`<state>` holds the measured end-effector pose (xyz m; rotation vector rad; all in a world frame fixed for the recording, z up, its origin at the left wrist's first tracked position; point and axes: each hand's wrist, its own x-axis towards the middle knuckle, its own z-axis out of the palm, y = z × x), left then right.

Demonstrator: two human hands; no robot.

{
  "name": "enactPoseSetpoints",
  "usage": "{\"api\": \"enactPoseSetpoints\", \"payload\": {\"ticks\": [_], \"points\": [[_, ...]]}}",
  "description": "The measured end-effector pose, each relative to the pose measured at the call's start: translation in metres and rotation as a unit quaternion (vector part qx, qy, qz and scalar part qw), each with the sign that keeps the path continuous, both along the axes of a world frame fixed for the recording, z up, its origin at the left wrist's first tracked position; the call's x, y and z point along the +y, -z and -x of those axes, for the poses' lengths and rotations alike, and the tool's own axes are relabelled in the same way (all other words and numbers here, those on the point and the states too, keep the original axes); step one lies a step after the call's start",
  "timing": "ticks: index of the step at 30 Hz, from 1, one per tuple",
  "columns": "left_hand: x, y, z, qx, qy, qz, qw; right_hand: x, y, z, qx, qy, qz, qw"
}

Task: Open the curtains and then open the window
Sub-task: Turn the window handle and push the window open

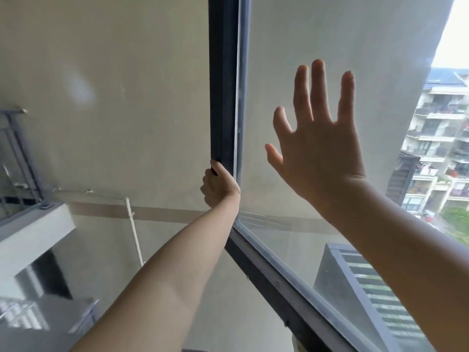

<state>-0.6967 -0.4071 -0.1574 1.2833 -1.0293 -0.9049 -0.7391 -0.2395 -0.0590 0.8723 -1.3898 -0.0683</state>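
A sliding window sash with a dark frame stands upright in the middle of the view. My left hand is wrapped around the frame's left vertical edge, low down. My right hand has its fingers spread wide, palm toward the glass pane to the right of the frame; whether it touches the glass I cannot tell. To the left of the frame the opening shows a plain beige outside wall. No curtain is in view.
The dark bottom rail runs diagonally toward the lower right. Outside, a white pipe runs down the wall, and a grey ledge with railing sits at left. Apartment blocks show at far right.
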Motion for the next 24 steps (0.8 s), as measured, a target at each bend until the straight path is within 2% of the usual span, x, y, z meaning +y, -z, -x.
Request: {"api": "enactPoseSetpoints", "payload": {"ticks": [6, 9, 16, 24], "points": [[-0.014, 0.0, 0.035, 0.02, 0.076, -0.006, 0.997, -0.012, -0.002, 0.016, -0.012, 0.044, -0.039, 0.998], [-0.018, 0.002, 0.045, 0.028, 0.094, -0.008, 0.995, -0.018, 0.003, 0.023, 0.006, 0.083, -0.03, 0.996], [-0.02, 0.002, 0.043, 0.026, 0.089, -0.005, 0.996, -0.016, 0.003, 0.02, -0.014, 0.09, -0.023, 0.996], [-0.028, 0.009, 0.05, 0.037, 0.055, 0.034, 0.997, -0.014, 0.0, 0.02, -0.059, 0.051, -0.043, 0.996]]}}
